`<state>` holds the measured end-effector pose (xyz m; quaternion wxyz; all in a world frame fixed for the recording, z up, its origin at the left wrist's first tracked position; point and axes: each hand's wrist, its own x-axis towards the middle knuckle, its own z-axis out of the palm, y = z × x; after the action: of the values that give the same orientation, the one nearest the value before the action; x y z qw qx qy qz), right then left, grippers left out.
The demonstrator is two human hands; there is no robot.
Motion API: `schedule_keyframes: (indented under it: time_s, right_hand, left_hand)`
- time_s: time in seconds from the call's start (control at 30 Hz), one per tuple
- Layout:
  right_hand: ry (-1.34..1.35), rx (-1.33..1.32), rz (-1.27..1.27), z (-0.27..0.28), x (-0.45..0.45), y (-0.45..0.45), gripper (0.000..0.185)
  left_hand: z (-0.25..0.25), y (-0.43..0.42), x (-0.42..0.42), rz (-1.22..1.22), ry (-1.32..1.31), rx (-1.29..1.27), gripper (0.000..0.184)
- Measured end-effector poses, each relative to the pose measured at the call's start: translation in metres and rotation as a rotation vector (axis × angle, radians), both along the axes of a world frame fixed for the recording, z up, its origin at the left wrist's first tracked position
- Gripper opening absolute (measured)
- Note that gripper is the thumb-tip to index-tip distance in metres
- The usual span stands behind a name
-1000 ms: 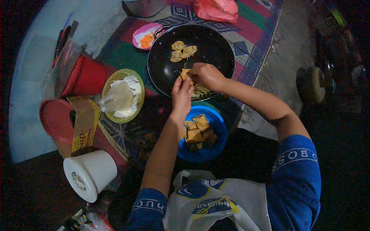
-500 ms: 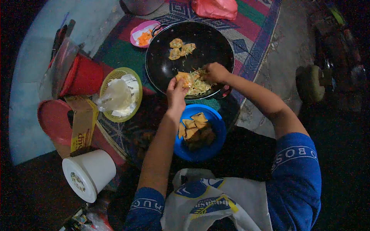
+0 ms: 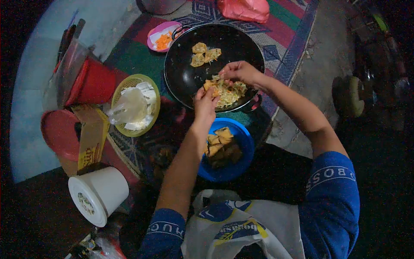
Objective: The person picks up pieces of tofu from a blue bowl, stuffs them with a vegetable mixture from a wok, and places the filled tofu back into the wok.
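My left hand [image 3: 204, 104] is closed on a piece of fried tofu [image 3: 210, 84] over the near side of a black wok [image 3: 185, 82]. Just above that piece, my right hand [image 3: 242, 73] pinches some shredded vegetables [image 3: 217, 77] at the tofu's top edge. Below both hands, a pile of shredded vegetables [image 3: 228, 97] lies in the wok. Three stuffed tofu pieces [image 3: 198, 59] rest toward its far left. Nearer my body, a blue bowl [image 3: 247, 153] holds several cut pieces of fried tofu [image 3: 214, 150], partly covered by my left forearm.
A pink dish [image 3: 152, 33] with orange bits stands behind the wok. To the left are a yellow-green basket [image 3: 156, 108] with a plastic bag, a red bucket [image 3: 97, 84], a cardboard box [image 3: 92, 134] and a white lidded tub [image 3: 110, 190]. A red plastic bag [image 3: 243, 9] lies at the back.
My right hand has lifted from the vegetable pile and moved left to the tofu, carrying some shreds. My left hand has shifted slightly right, still holding the tofu.
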<state>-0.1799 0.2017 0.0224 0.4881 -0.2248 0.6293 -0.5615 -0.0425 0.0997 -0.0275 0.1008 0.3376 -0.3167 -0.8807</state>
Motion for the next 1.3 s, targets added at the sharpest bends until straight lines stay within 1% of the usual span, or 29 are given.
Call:
schedule_keyframes:
  time_s: [0.07,0.1,0.13,0.2,0.23,0.27,0.33,0.47,0.53,0.57,0.63,0.7,0.73,0.77,0.8,0.87,0.9,0.97,1.03,1.1,1.2,1.23,1.3]
  right_hand:
    - [0.309,-0.066,-0.045,-0.013,0.010,-0.005,0.008]
    - [0.533,-0.062,-0.058,-0.018,0.019,-0.005,0.009]
    - [0.534,-0.064,-0.060,-0.011,0.027,-0.005,0.009]
    - [1.226,-0.075,0.029,0.001,0.038,-0.004,0.010]
    - [1.217,-0.032,0.073,0.000,0.041,-0.004,0.015]
    - [1.216,-0.032,0.073,0.002,0.044,-0.002,0.015]
    - [1.321,0.057,0.136,0.013,0.051,-0.001,0.020]
    - [1.384,-0.041,0.168,0.012,0.052,-0.001,0.022]
    - [1.272,0.036,0.196,0.012,0.049,-0.004,0.023]
    - [1.274,0.035,0.195,0.013,0.045,-0.004,0.023]
    - [1.027,-0.050,0.039,0.021,0.041,-0.003,0.022]
    - [1.031,-0.070,0.062,0.019,0.043,-0.004,0.023]
    - [1.037,-0.091,0.083,0.018,0.043,-0.005,0.024]
    - [1.170,-0.098,0.095,0.015,0.048,-0.004,0.027]
    - [1.170,-0.099,0.094,0.014,0.054,-0.003,0.027]
    - [1.319,-0.004,0.111,0.013,0.062,-0.003,0.025]
    - [1.378,-0.007,0.084,0.011,0.063,-0.005,0.025]
    - [1.366,0.036,0.104,0.009,0.059,-0.006,0.027]
    - [1.354,0.078,0.123,0.014,0.059,-0.008,0.029]
    - [1.389,0.190,0.115,0.018,0.061,-0.010,0.030]
    - [1.464,0.126,0.141,0.014,0.062,-0.014,0.028]
    - [1.463,0.124,0.141,0.015,0.063,-0.014,0.028]
    - [1.382,0.025,0.115,0.017,0.065,-0.010,0.019]
  left_hand:
    - [0.006,0.005,-0.002,-0.001,-0.009,0.013,0.026]
    - [0.012,0.007,-0.002,0.022,-0.007,0.030,0.027]
    - [0.016,0.009,-0.001,0.045,-0.006,0.049,0.027]
    - [0.015,0.009,-0.001,0.048,0.003,0.040,0.028]
    - [0.014,0.008,0.000,0.053,0.011,0.033,0.028]
    - [0.013,0.007,0.001,0.053,0.011,0.033,0.028]
    - [0.014,0.002,0.003,0.017,0.035,0.071,0.028]
    - [0.020,0.004,0.007,0.059,-0.024,0.059,0.028]
    - [0.019,0.004,0.009,-0.010,0.043,-0.025,0.027]
    - [0.019,0.003,0.008,-0.009,0.044,-0.026,0.027]
    - [0.022,0.001,0.008,0.010,-0.017,-0.072,0.023]
    - [0.025,0.002,0.009,0.012,-0.038,-0.096,0.024]
    - [0.027,0.003,0.008,0.014,-0.058,-0.123,0.024]
    - [0.026,0.003,0.008,0.014,-0.057,-0.124,0.024]
    - [0.024,0.003,0.007,0.026,-0.030,-0.105,0.024]
    - [0.019,0.003,0.007,0.038,-0.003,-0.085,0.024]
    - [0.021,0.003,0.007,0.039,-0.006,-0.081,0.024]
    - [0.025,0.005,0.007,0.040,-0.009,-0.076,0.024]
    - [0.043,0.010,0.007,0.087,-0.033,-0.039,0.018]
    - [0.040,0.009,0.008,0.081,-0.018,-0.053,0.019]
    - [0.033,0.008,0.009,0.074,0.010,-0.075,0.021]
    - [0.031,0.006,0.010,0.074,0.021,-0.083,0.021]
    - [0.027,0.000,0.012,0.035,0.043,-0.089,0.022]
